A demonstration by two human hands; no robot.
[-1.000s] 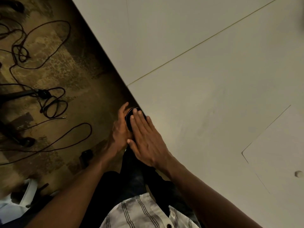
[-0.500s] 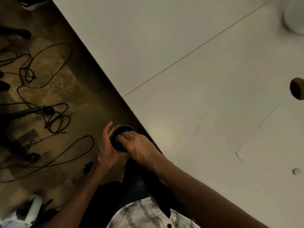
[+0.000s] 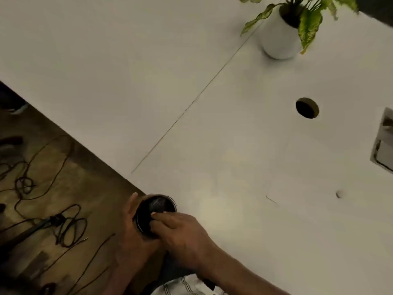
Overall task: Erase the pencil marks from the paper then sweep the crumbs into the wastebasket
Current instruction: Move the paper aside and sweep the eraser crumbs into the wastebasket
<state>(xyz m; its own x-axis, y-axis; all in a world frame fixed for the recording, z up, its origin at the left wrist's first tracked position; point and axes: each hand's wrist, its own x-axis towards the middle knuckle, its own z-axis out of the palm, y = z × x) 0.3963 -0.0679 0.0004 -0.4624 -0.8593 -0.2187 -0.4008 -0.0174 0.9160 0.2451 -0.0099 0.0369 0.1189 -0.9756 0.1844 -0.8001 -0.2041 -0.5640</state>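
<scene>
A small round black wastebasket (image 3: pixel 154 211) is held just below the white table's near edge. My left hand (image 3: pixel 130 233) wraps around its outer side from the left. My right hand (image 3: pixel 180 231) rests at the table edge, its fingertips curled over the basket's rim and dipping into the opening. A white sheet of paper (image 3: pixel 331 220) lies on the table to the right, hard to tell from the tabletop, with a small pale eraser (image 3: pixel 338 194) on it. I cannot make out any crumbs.
A potted plant in a white pot (image 3: pixel 278 37) stands at the back. A round cable hole (image 3: pixel 307 107) and a grey socket box (image 3: pixel 383 143) sit at the right. Black cables (image 3: pixel 42 209) lie tangled on the brown floor to the left. A seam (image 3: pixel 191 103) crosses the table.
My right hand went from lying flat over the basket to curling its fingertips into the opening. The camera tilted up, bringing the plant, cable hole and socket box into view.
</scene>
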